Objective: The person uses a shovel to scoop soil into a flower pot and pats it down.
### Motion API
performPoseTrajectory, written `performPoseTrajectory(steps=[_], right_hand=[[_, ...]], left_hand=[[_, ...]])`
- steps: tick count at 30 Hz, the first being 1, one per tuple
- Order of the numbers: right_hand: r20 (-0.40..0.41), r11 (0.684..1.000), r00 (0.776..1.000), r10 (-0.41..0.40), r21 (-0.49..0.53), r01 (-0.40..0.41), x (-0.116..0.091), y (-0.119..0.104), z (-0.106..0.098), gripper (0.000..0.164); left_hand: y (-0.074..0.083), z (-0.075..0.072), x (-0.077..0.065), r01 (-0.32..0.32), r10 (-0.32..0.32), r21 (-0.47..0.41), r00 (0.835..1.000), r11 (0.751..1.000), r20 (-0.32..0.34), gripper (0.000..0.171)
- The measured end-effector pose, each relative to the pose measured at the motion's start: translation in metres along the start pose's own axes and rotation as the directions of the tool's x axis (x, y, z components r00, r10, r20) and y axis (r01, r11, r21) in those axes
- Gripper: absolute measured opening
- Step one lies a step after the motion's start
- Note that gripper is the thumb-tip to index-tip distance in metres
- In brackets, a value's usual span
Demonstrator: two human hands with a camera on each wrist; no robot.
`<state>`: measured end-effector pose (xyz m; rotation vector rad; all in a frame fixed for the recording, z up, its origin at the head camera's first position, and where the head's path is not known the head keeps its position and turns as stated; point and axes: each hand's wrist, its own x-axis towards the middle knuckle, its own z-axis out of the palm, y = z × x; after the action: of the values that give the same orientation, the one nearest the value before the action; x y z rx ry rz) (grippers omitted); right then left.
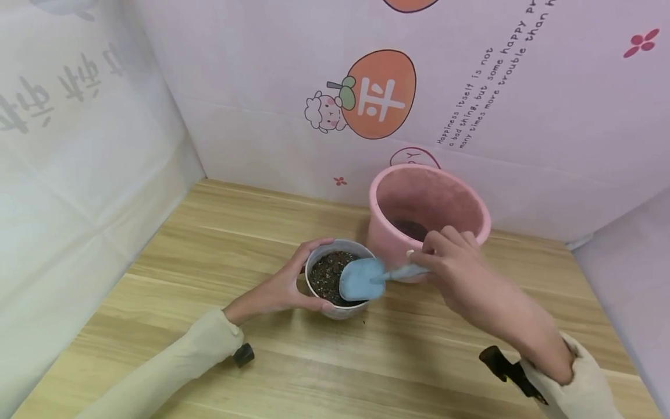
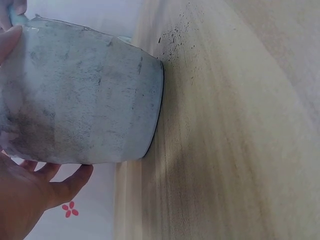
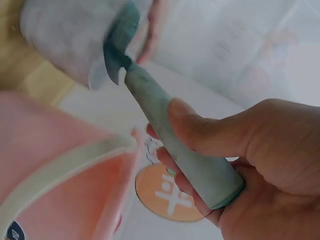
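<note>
A whitish-grey flower pot (image 1: 341, 313) with dark soil (image 1: 328, 273) in it stands on the wooden table. My left hand (image 1: 285, 288) grips the pot from its left side, thumb at the near rim and fingers round the far side. In the left wrist view the pot (image 2: 85, 95) fills much of the picture. My right hand (image 1: 460, 273) holds a blue garden trowel (image 1: 363, 280) by its handle. The trowel's blade hangs over the right part of the pot. In the right wrist view fingers and thumb wrap the trowel handle (image 3: 170, 135).
A pink bucket (image 1: 384, 241) with dark soil low inside stands behind and right of the pot, close to the printed wall cloth (image 1: 262, 134). Its pale handle (image 3: 65, 170) shows in the right wrist view. Dark crumbs (image 2: 175, 42) lie on the table (image 1: 209, 250) by the pot.
</note>
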<state>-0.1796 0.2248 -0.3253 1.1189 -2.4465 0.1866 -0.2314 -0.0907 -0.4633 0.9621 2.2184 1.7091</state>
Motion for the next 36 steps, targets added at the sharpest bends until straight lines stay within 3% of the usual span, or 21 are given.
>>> performPoseTrajectory(steps=[8, 14, 19, 24, 28, 31, 34, 36], right_hand=[[0.102, 0.998, 0.994, -0.034, -0.047, 0.039, 0.011, 0.01, 0.002, 0.033], [0.099, 0.994, 0.993, -0.063, -0.081, 0.071, 0.016, 0.012, 0.007, 0.038], [-0.005, 0.996, 0.997, -0.072, -0.045, 0.072, 0.002, 0.005, 0.012, 0.041], [-0.116, 0.999, 0.992, -0.041, -0.013, 0.04, -0.007, -0.005, 0.023, 0.033], [-0.133, 1.0, 0.991, -0.006, 0.013, 0.007, -0.012, -0.007, 0.031, 0.027], [-0.114, 0.998, 0.993, 0.018, 0.054, -0.012, -0.015, -0.007, 0.035, 0.028], [-0.092, 0.995, 0.995, 0.031, 0.095, -0.022, -0.017, -0.006, 0.039, 0.029], [-0.083, 0.993, 0.996, 0.028, 0.12, -0.018, -0.017, -0.006, 0.041, 0.031]], left_hand=[[-0.001, -0.003, 0.005, -0.01, 0.011, -0.017, 0.999, 1.0, 0.035, 0.111], [-0.004, -0.011, 0.013, 0.003, 0.003, -0.055, 0.996, 0.998, 0.094, 0.111], [0.006, 0.003, 0.005, -0.05, 0.051, 0.025, 0.998, 0.998, -0.023, 0.119], [0.019, 0.026, 0.002, -0.072, 0.108, 0.188, 0.977, 0.979, -0.184, 0.122], [0.021, 0.034, 0.004, -0.063, 0.116, 0.23, 0.968, 0.971, -0.224, 0.115], [0.02, 0.027, 0.007, -0.069, 0.107, 0.223, 0.981, 0.972, -0.162, 0.108], [0.018, 0.01, 0.011, -0.097, 0.102, 0.153, 0.995, 0.983, -0.025, 0.103], [0.018, -0.002, 0.015, -0.101, 0.093, 0.094, 0.992, 0.99, 0.083, 0.103]])
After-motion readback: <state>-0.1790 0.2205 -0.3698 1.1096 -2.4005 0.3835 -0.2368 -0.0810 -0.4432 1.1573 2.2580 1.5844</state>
